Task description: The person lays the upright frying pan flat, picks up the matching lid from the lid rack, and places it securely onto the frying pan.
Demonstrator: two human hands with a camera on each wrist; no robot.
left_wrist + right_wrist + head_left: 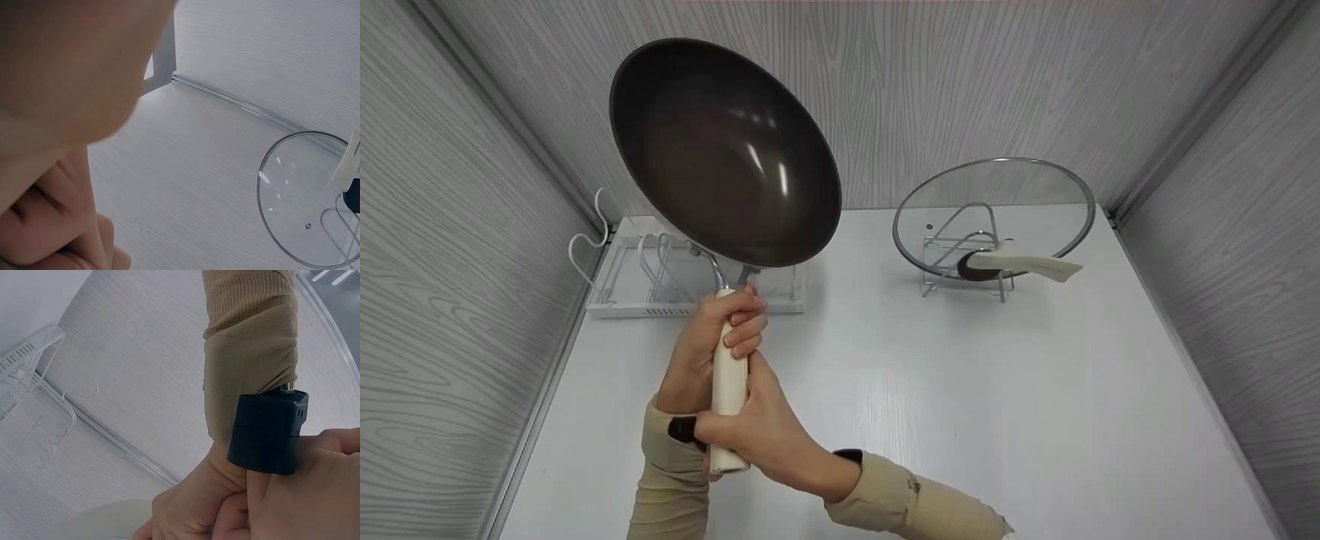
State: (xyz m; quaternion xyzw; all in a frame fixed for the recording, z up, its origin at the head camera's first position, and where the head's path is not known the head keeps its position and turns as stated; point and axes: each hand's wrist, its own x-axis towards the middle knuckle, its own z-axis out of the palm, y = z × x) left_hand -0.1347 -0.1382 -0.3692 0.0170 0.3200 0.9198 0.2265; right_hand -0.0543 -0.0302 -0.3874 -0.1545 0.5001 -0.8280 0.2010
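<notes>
A deep frying pan with a dark brown inside and a cream handle is held up, its inside facing me in the head view. My left hand grips the handle's upper part, close below the metal neck. Lower down, my right hand holds the same handle, its thumb across it. In the right wrist view both hands lie close together, and the pan's pale outer side shows at the bottom. The left wrist view has skin filling its left side; the handle is hidden there.
A glass lid with a cream-handled knob leans upright in a small wire stand at the right. Behind the hands, at the left, stands a white rack with wire dividers. Grey wood-grain walls enclose the white table.
</notes>
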